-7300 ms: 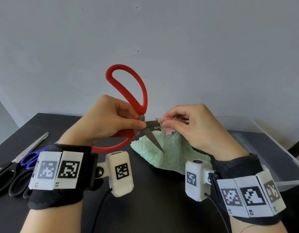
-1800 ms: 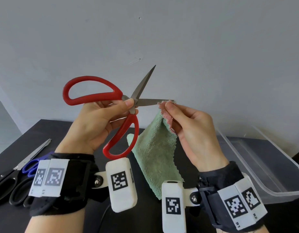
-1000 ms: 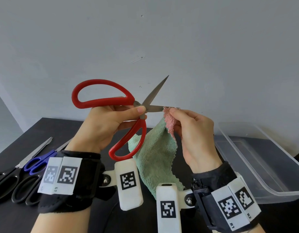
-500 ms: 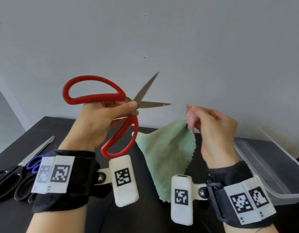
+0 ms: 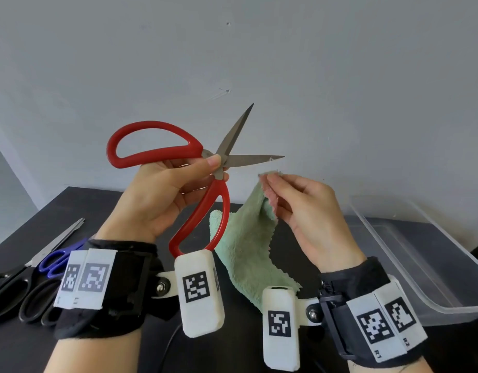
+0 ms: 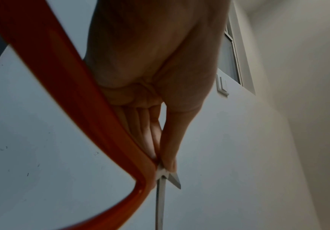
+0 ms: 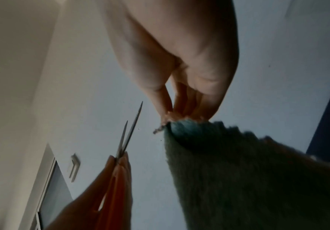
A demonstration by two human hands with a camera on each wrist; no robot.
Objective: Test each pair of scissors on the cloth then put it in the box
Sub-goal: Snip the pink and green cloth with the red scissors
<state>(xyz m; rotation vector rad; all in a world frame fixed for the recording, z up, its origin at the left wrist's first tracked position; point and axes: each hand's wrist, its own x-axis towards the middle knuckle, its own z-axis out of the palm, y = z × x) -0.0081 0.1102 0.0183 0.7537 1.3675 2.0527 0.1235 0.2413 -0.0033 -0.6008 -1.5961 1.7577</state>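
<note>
left hand [image 5: 162, 200] has its grip pinched on the red scissors [image 5: 205, 168] at the pivot, blades spread wide, held up in the air. right hand [image 5: 308, 211] grip pinches the green cloth [image 5: 248, 249] corner just below the blade tips, not touching. clear box [image 5: 420, 265] sits right of the cloth on the counter [image 5: 79, 208], spare scissors [image 5: 30, 281] way off left

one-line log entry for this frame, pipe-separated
left hand: grips red scissors, blades open | right hand: pinches green cloth corner | blades clear of cloth | box: no scissors visible inside
</note>
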